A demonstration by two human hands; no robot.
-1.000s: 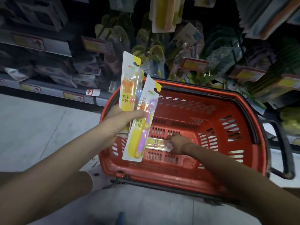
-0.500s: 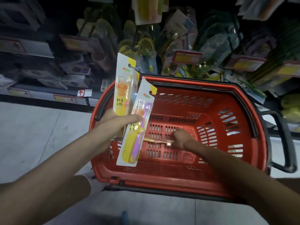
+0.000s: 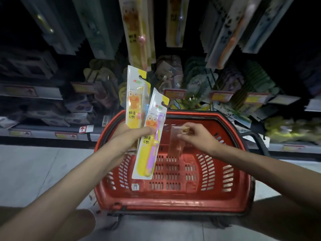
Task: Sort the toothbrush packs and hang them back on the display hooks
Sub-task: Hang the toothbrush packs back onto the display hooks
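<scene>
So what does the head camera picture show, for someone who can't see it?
A person's left hand holds toothbrush packs fanned upright, while the right hand lifts another pack over a red shopping basket on the floor. Behind it, dim store shelves carry more hanging packs.

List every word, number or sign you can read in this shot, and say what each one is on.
"14", handwritten: on a small white tag on the red basket near wall.
Upward red arrow, no words: on a white shelf tag.
Brand logo and large characters on the two toothbrush packs in the left hand: blurred, unreadable.
Pack in the right hand: blurred, no print legible.
Yellow and red shelf price tags: too blurred to read.
</scene>
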